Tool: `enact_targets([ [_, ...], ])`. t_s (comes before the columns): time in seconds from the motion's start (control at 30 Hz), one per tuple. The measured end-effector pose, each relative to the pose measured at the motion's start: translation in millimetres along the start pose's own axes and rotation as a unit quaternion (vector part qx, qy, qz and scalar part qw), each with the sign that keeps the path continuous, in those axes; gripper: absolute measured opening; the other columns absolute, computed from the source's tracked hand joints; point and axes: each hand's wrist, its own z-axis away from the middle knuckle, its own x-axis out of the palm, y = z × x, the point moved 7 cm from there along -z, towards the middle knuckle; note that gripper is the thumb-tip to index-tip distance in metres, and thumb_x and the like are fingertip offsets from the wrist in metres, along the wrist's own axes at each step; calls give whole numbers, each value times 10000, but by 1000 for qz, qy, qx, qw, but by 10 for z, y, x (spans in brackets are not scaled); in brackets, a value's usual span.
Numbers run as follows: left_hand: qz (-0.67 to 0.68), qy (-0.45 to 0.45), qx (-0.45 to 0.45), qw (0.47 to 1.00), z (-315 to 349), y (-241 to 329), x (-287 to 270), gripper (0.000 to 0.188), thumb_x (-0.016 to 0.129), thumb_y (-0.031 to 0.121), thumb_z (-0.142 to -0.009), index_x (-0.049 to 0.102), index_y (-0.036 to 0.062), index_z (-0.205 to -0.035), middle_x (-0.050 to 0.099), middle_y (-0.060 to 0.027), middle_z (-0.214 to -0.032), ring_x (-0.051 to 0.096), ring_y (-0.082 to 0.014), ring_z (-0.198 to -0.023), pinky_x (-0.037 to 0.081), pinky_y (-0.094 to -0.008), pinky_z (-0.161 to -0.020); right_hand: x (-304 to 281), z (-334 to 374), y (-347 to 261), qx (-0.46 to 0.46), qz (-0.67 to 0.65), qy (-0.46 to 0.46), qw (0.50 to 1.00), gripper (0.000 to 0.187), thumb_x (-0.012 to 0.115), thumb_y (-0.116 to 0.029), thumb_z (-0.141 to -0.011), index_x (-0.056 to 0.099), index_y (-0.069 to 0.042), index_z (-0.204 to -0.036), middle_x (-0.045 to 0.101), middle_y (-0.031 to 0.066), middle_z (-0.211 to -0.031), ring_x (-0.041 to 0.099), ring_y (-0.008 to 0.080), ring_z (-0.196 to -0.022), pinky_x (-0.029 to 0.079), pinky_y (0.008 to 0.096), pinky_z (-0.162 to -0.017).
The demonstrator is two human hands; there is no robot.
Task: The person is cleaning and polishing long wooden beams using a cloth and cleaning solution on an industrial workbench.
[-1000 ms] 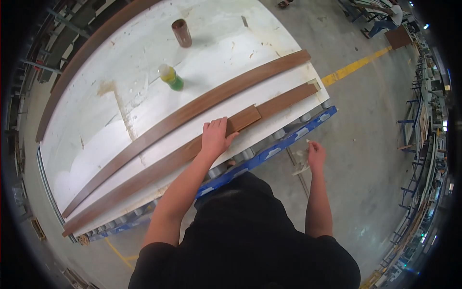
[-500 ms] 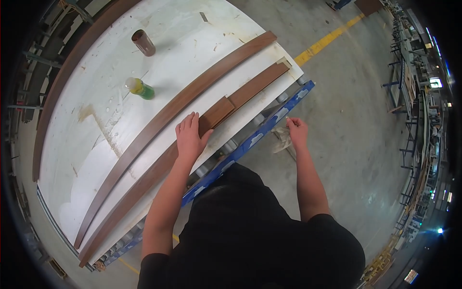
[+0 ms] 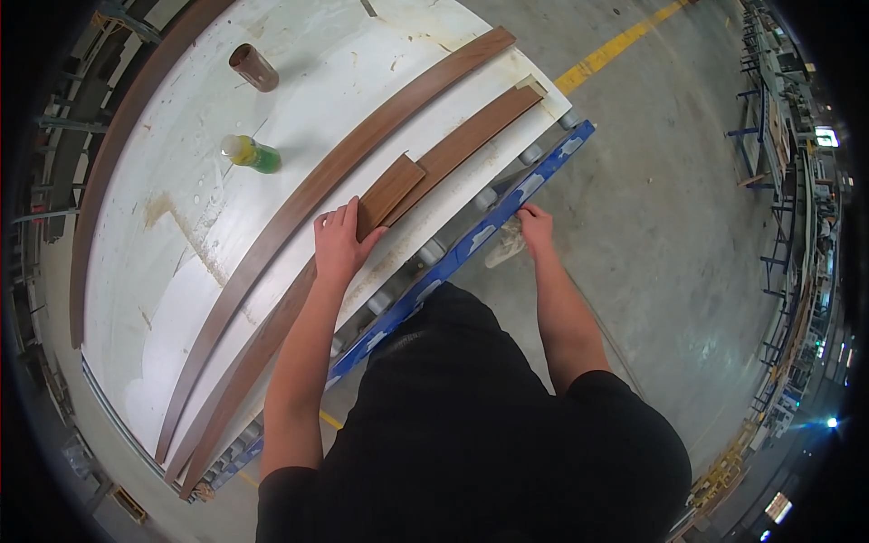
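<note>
My left hand (image 3: pixel 339 246) lies with its fingers over a curved brown wood strip (image 3: pixel 391 188), thumb on the near side. That strip rests on top of another brown wood strip (image 3: pixel 480 134), overlapping it out of line. Their lower-left ends fan apart. My right hand (image 3: pixel 536 228) is closed just off the table's near edge, with a pale crumpled cloth (image 3: pixel 507 244) hanging from it; its grip is partly hidden. Farther in on the white table (image 3: pixel 299 136) lies a third curved wood strip (image 3: pixel 339 167), touched by neither hand.
A green-and-yellow bottle (image 3: pixel 252 154) and a brown cylinder (image 3: pixel 253 68) stand on the table. Another long curved strip (image 3: pixel 109 172) runs along its far side. A blue rail with rollers (image 3: pixel 471 240) borders the near edge. Racks (image 3: pixel 774 181) line the right.
My left hand has drawn back slightly, and the upper strip has turned out of line with the lower one, so their left ends now separate. My right hand has moved left toward the rail, with the cloth.
</note>
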Motion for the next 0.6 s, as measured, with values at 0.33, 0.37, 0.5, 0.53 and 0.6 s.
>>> enact_targets([
  [0.33,23,10,9,1000,-19,77,-66,826,802,560,-890,589,-23,-1435,717,-172,-1178,674,-334,-1089,467,-463,-1032,-56,230,75,70,-226,37,971,269,692,-18,-969,745,6,-1231,757,90,-1129,707,186,-1063,567,333,-926],
  [0.37,24,9,11,1000,-28,75,-66,826,801,560,-890,589,-23,-1436,716,-170,-1186,674,-333,-1091,468,-462,-1030,-76,232,17,47,-204,19,978,229,692,-28,-978,746,7,-1198,758,94,-1116,707,187,-1056,573,337,-911],
  [0.5,31,13,21,999,-58,83,-43,833,802,562,-887,588,-23,-1439,715,-166,-1200,675,-331,-1092,472,-459,-1026,-200,272,-285,-74,-152,-17,986,146,689,-53,-1007,705,4,-1141,766,89,-1063,711,178,-1005,579,322,-869],
  [0.53,32,12,21,999,-74,72,-32,833,802,562,-887,588,-23,-1439,715,-166,-1200,675,-331,-1092,472,-459,-1026,-245,287,-329,-73,-151,-15,986,146,689,-53,-1007,705,4,-1141,766,89,-1063,711,178,-1005,579,322,-869],
  [0.6,29,10,8,999,-35,8,-58,830,804,553,-889,581,-24,-1443,716,-169,-1202,678,-336,-1094,470,-465,-1029,-293,348,-506,-110,-113,-9,987,185,711,-75,-1011,648,0,-1168,762,77,-1008,696,158,-943,565,294,-838],
])
